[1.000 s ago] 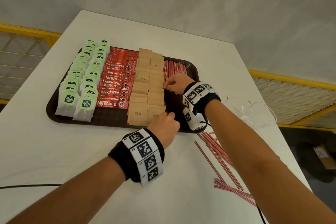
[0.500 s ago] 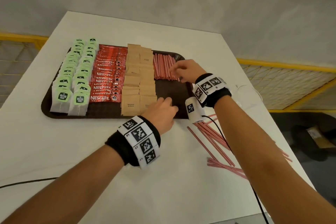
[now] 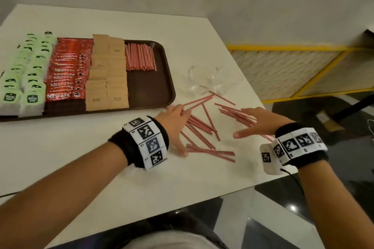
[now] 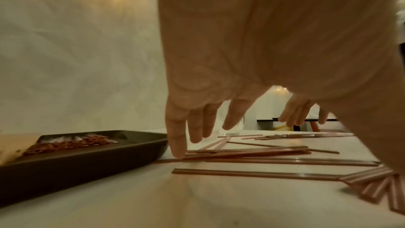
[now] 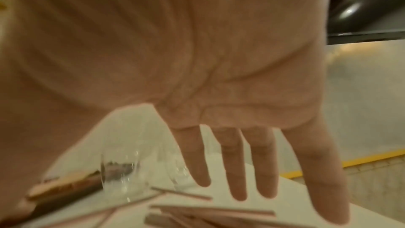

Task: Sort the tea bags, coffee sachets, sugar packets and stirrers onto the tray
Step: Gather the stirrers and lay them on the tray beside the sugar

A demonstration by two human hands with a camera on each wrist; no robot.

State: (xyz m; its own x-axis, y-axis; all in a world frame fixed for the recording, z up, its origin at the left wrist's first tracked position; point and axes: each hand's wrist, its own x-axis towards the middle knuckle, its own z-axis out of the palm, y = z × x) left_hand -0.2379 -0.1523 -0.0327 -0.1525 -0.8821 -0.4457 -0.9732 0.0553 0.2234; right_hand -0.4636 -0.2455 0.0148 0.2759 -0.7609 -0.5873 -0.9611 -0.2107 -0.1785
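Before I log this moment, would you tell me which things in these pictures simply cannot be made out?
- Tea bags, head view: the left edge of the picture cuts the rows off, so no full count.
- Loose stirrers, head view: some lie under the left hand and right hand.
- Sugar packets: print too small to read.
- Clear glasses, right wrist view: motion blur hides their outlines.
- Tray, left wrist view: only its stirrer end shows.
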